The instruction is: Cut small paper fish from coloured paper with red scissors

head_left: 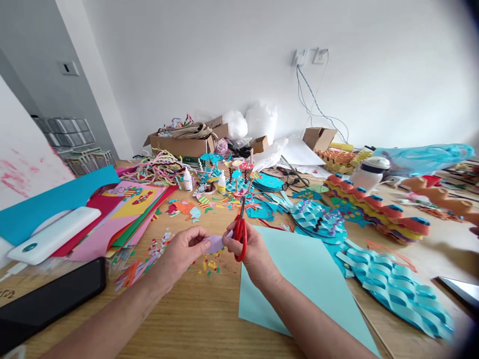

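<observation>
Between my two hands is a small piece of lilac paper (pixel 214 244). My left hand (pixel 187 249) pinches its left end between thumb and fingers. With thumb and fingertips my right hand (pixel 250 252) touches the paper's right end. That same hand also holds red-handled scissors (pixel 241 234), their blades pointing up and away from me. Both hands are just above the wooden table, over scattered yellow, red and green paper snippets (pixel 209 267). A light turquoise sheet (pixel 295 269) lies partly under my right forearm.
To the left are coloured paper sheets (pixel 129 214), a white power bank (pixel 56 234) and a black phone (pixel 56 299). Glue bottles (pixel 221 182) and paper fish (pixel 183 208) lie ahead. Blue curled-paper pieces (pixel 396 284) and painted egg cartons (pixel 377 209) occupy the right. Boxes (pixel 183 145) stand against the wall.
</observation>
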A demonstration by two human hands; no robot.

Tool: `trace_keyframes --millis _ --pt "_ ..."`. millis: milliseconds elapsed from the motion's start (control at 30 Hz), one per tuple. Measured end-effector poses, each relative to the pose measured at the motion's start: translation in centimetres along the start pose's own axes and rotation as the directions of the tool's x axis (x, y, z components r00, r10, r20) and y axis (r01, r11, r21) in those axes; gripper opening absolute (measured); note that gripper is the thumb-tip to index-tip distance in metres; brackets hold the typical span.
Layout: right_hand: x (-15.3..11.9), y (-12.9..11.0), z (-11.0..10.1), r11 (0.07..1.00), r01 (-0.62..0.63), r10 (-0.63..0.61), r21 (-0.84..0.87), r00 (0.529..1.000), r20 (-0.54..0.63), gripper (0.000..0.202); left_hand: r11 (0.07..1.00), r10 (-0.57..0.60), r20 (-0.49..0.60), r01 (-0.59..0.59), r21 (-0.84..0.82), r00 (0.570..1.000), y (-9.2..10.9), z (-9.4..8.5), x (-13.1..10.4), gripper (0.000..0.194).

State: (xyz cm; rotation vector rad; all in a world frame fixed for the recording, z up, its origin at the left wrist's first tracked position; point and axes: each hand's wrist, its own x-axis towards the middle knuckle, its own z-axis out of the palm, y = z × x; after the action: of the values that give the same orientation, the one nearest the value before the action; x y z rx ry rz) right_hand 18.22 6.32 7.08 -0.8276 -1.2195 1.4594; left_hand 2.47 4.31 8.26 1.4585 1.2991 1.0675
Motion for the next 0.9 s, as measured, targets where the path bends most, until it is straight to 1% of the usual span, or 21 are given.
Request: trace_keyframes --millis 100,167,267,367,433,500,600,667,700,800,900 --pt "0.0 0.0 0.0 1.0 -0.005 0.005 -0.012 1.0 -0.014 0.032 0.998 0.02 -0.013 -0.019 0.054 1.0 0.1 -0.3 0.1 0.02" --pt "0.1 0.0 -0.1 1.0 -0.01 0.009 -0.021 1.0 -0.018 0.031 0.997 0.026 0.003 -0.027 0.071 1.0 0.2 -0.7 0.1 0.023" --pt "0.2 0.0 -0.1 0.999 -0.005 0.004 -0.048 1.0 -0.011 0.03 0.996 0.036 0.088 -0.043 0.074 0.995 0.1 -1.2 0.2 0.025" --pt "0.3 0.0 -0.2 0.994 0.024 -0.021 -0.108 0.999 0.029 0.03 0.996 -0.001 0.199 -0.016 0.084 0.98 -0.4 -1.4 0.6 0.018" --pt "0.2 0.1 -0.2 0.986 0.043 -0.033 -0.159 0.997 0.067 0.031 0.992 -0.031 0.223 0.003 0.128 0.974 -0.8 -1.2 0.9 0.01" --pt "0.1 0.1 -0.2 0.98 0.065 -0.05 -0.19 0.995 0.081 0.031 0.992 -0.048 0.202 0.024 0.121 0.978 -0.9 -0.9 1.0 0.011" --pt "0.1 0.1 -0.2 0.98 0.087 -0.075 -0.178 0.995 0.071 0.031 0.998 -0.05 0.106 0.053 -0.029 0.993 -0.5 -0.3 0.8 0.014" --pt "0.0 0.0 -0.2 0.984 0.071 -0.058 -0.162 0.995 0.08 0.032 0.992 -0.05 0.048 0.055 -0.111 0.998 -0.2 0.0 0.5 0.018" --pt "0.1 0.0 -0.2 0.986 0.055 -0.042 -0.155 0.995 0.087 0.032 0.989 -0.051 0.038 0.056 -0.139 0.998 0.0 0.2 0.3 0.02" --pt "0.1 0.1 -0.2 0.992 0.012 -0.001 -0.127 0.996 0.09 0.034 0.98 -0.06 0.058 0.07 -0.188 0.996 0.2 0.5 -0.2 0.024" --pt "0.1 0.2 0.0 0.995 -0.003 0.012 -0.1 0.996 0.093 0.033 0.972 -0.076 0.088 0.093 -0.215 0.993 0.2 0.8 -0.5 0.018"
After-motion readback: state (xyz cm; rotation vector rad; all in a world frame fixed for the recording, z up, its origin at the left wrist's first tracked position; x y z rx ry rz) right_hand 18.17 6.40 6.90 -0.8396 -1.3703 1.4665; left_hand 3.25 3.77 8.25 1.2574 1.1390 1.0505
